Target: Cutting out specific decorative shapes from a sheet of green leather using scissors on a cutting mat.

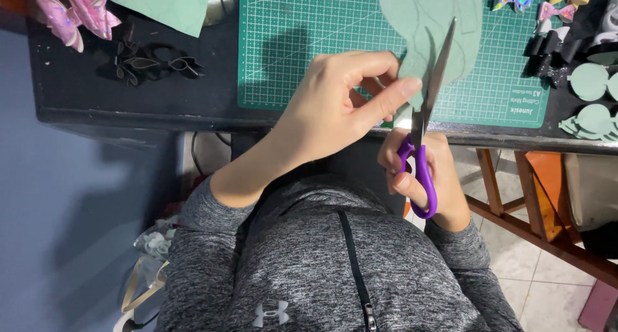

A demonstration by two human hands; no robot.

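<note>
My left hand (pixel 335 107) pinches the near edge of a pale green sheet (pixel 428 17) with drawn outlines, held above the green cutting mat (pixel 290 42). My right hand (pixel 418 177) grips purple-handled scissors (pixel 425 126); their blades point away from me and lie against the sheet's edge, just right of my left thumb. The blade tips reach up over the sheet. Both hands hover at the front edge of the black table (pixel 129 87).
Black bow pieces (pixel 151 65) and pink glittery bows (pixel 77 13) lie at the left, another green sheet (pixel 174 4) at the back. Cut green shapes (pixel 592 94) and small bows (pixel 547 23) sit at the right. A wooden stool frame (pixel 528 197) stands below right.
</note>
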